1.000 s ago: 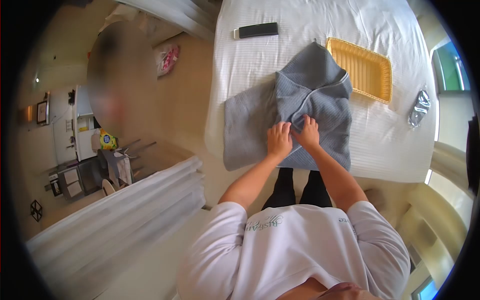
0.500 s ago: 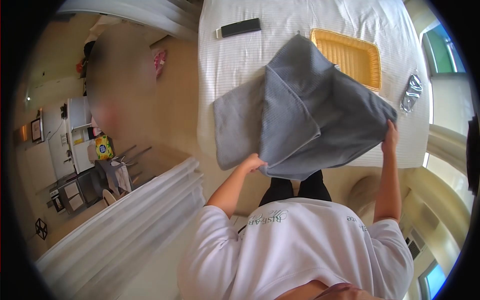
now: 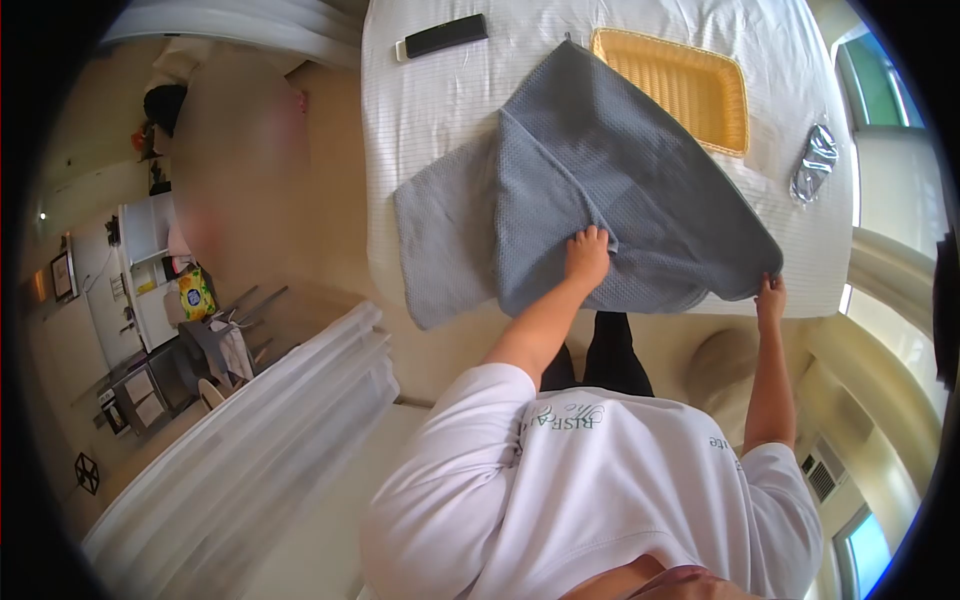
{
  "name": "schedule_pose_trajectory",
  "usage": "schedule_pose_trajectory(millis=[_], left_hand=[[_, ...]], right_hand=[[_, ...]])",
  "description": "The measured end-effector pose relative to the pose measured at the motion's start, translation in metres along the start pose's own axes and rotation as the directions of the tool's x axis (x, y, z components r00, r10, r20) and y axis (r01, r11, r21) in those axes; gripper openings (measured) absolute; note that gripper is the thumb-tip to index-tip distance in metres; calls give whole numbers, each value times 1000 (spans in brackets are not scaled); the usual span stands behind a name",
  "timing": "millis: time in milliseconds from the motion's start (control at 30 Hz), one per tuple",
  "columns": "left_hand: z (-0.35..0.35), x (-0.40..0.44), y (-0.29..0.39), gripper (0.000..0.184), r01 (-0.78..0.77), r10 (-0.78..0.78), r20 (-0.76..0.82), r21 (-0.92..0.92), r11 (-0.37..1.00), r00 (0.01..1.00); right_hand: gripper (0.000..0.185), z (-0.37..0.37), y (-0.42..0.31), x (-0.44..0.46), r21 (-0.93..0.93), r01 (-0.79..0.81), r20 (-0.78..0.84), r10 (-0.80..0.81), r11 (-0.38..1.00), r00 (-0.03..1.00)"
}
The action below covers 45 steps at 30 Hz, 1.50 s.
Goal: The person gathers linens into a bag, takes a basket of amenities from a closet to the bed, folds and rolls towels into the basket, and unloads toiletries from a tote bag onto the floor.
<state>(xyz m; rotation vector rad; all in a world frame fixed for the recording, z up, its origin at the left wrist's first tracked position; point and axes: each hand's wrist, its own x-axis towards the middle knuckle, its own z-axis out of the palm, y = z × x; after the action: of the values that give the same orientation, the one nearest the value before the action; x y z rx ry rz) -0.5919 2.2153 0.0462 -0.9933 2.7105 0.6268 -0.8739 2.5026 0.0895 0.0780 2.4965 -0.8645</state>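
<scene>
A grey waffle-textured towel (image 3: pixel 600 150) lies partly folded over the near part of a white-covered bed (image 3: pixel 550 18), with one corner pointing away from me. My left hand (image 3: pixel 588 256) is closed at the edge of a folded flap near the towel's middle. At the towel's near right corner, my right hand (image 3: pixel 770 298) pinches the fabric. The towel's left part lies as a lower, separate layer sticking out from under the fold.
Beyond the towel sits a yellow woven basket (image 3: pixel 735 90). A black box (image 3: pixel 446 37) lies at the far left of the bed, and a shiny silvery-black packet (image 3: pixel 815 163) at its right edge. A sheer white curtain (image 3: pixel 250 440) hangs at left; another person (image 3: pixel 235 170) appears blurred beyond.
My left hand has moved from the towel's near left edge up to the flap near its middle. The right side of the towel has come down flatter, and my right hand is lower.
</scene>
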Motion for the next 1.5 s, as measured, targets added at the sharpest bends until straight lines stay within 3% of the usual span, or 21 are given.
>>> schedule_pose_trajectory(millis=[100,200,333,433,500,533,567,633,700,767,800,867,900,1000,1033,1100,1133,1233,1267,1367,1500], left_hand=[[-17,-1,-3,18,9,-62,-118,-407,914,991],[-65,-17,42,16,-146,-20,-266,-592,793,964],[-27,-5,80,30,-116,-79,-241,-696,709,967],[27,10,67,46,337,-384,128,-767,546,914],[13,21,15,52,381,-227,315,-844,376,922],[-42,11,5,54,514,-217,485,-851,105,847],[-69,8,-16,66,644,-185,636,-764,-17,749],[-100,1,-62,90,686,-115,702,-711,-154,703],[-121,-7,-80,86,733,-160,743,-668,-127,650],[-110,-12,-85,72,717,-147,702,-688,115,697],[-78,-12,-94,51,675,-274,620,-704,221,735],[-42,-13,-107,41,519,-371,390,-773,365,843],[-34,-15,-109,37,440,-408,264,-786,433,874],[-80,-28,-88,31,608,-628,194,-569,553,753],[-79,-33,-89,34,637,-667,133,-476,606,734],[-69,-36,-87,44,548,-679,-23,-570,612,734],[-65,-34,-88,49,494,-680,-102,-611,619,726],[-57,-20,-98,65,515,-648,156,-753,410,745],[-57,-17,-107,63,559,-572,356,-798,226,739],[-119,-32,-126,59,683,-28,689,-722,-108,724],[-261,-94,-108,43,548,127,533,-801,-243,836]], right_hand=[[30,7,9,7,208,111,-41,-105,972,994],[28,4,-1,5,133,256,7,-259,958,966],[26,11,-37,-22,361,292,29,-324,886,946],[29,35,-91,-84,551,278,52,-365,787,930],[28,68,-102,-114,597,201,234,-408,776,883],[26,88,-122,-144,617,115,308,-373,778,875],[29,105,-135,-159,443,132,491,-363,887,792],[30,148,-170,-196,277,437,524,-516,856,678],[38,188,-174,-214,351,358,647,-500,865,575],[38,210,-159,-215,326,549,556,-626,770,547],[38,213,-152,-211,296,638,512,-682,711,522],[47,205,-145,-185,64,794,262,-778,604,571],[51,200,-139,-169,-12,758,155,-748,652,645],[66,192,-117,-111,-108,487,-7,-490,867,872],[69,194,-112,-96,49,286,131,-291,957,948],[75,197,-112,-74,243,-207,459,76,947,885],[82,195,-112,-68,220,-266,560,102,939,822],[75,189,-117,-70,212,-346,668,123,914,734],[72,182,-121,-72,187,-415,716,166,890,678],[60,141,-147,-79,140,-521,824,192,842,533],[54,24,-220,-127,388,-351,831,-158,852,534]])
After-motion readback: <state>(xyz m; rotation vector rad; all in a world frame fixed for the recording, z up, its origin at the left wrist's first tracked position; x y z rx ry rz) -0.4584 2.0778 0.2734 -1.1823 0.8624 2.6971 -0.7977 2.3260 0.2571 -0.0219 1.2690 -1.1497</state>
